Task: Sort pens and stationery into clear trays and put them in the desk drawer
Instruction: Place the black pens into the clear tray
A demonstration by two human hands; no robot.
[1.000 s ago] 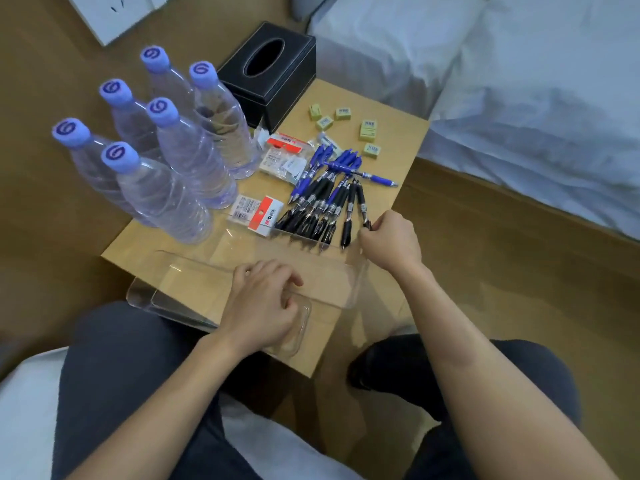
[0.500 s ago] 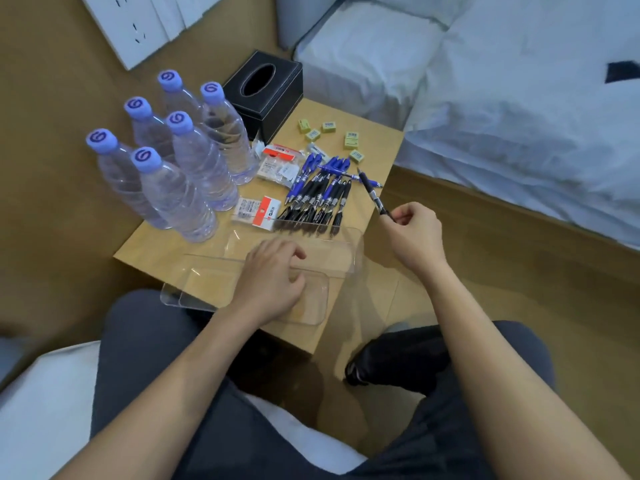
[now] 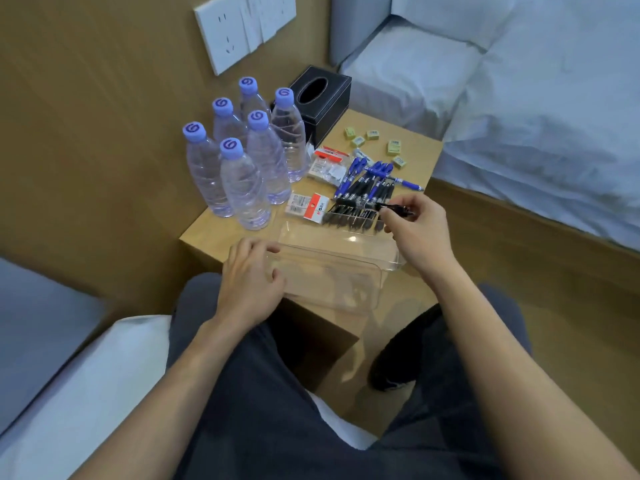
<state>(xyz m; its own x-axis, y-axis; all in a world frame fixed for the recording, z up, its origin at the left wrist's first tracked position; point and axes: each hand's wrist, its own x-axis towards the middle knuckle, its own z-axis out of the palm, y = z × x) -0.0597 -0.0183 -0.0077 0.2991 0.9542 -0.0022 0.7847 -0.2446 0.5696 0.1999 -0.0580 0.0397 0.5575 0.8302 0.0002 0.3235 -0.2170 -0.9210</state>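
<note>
Pen (image 3: 363,204) in right hand (image 3: 415,232)

A black pen (image 3: 372,205) is held level, pinched in the right hand (image 3: 415,233), over the far rim of the clear trays (image 3: 329,284) at the table's (image 3: 420,157) near edge. Just behind, blue and black pens (image 3: 367,185) are heaped; beyond them, yellow erasers (image 3: 394,147) are scattered.

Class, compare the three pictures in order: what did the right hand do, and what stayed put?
The right hand took a black pen from the row's right end, lifted it out to the right, then brought it back level above the far edge of the clear trays. The left hand stays on them; bottles and other pens unmoved.
</note>
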